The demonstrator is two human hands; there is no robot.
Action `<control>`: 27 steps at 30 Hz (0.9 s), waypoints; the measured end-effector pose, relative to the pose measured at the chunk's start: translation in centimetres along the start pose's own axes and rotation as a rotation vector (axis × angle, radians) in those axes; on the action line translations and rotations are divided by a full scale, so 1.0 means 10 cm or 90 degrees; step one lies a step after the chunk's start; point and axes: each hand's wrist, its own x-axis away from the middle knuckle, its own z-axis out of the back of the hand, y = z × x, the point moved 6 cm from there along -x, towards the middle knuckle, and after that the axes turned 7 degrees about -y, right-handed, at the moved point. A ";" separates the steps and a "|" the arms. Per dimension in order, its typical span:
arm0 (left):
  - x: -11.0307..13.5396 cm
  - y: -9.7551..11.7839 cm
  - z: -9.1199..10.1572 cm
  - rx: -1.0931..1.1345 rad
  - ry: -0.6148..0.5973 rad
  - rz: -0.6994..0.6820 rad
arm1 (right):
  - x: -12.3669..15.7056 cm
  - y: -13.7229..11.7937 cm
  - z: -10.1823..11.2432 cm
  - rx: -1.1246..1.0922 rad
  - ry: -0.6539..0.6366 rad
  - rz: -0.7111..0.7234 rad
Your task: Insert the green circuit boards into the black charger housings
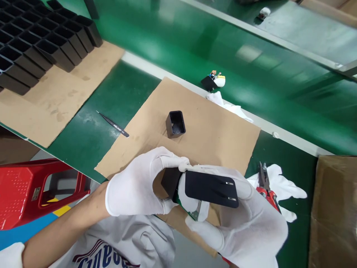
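Note:
My white-gloved left hand [136, 184] is closed around a black plastic housing [170, 182], thumb and fingers on opposite sides. My gloved right hand [245, 219] grips a flat black end plate [209, 188] with two small metal prongs. Under the plate are white parts and a green circuit board [192, 213], lying right against the housing's open end. How far the board reaches inside is hidden. Just beyond my hands, a small open black box [170, 128] stands on the cardboard sheet [217, 137].
Tweezers [113, 124] lie to the left, overlapping the cardboard. Rows of black housings [64, 56] stand at upper left. Red-handled pliers [264, 178] and a white glove [287, 190] are at right, near a brown carton [333, 208]. A red stool [25, 197] stands below left.

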 end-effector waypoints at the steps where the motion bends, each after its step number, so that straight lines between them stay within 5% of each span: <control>1: 0.00 0.00 0.00 -0.002 0.002 0.001 | 0.01 0.01 0.00 0.006 0.000 -0.001; 20: 0.02 -0.04 -0.02 -0.011 0.024 0.000 | -0.04 0.01 -0.08 0.096 0.030 0.021; 27: -0.01 0.01 -0.02 0.042 -0.029 0.029 | -0.10 0.02 -0.12 0.194 0.017 0.060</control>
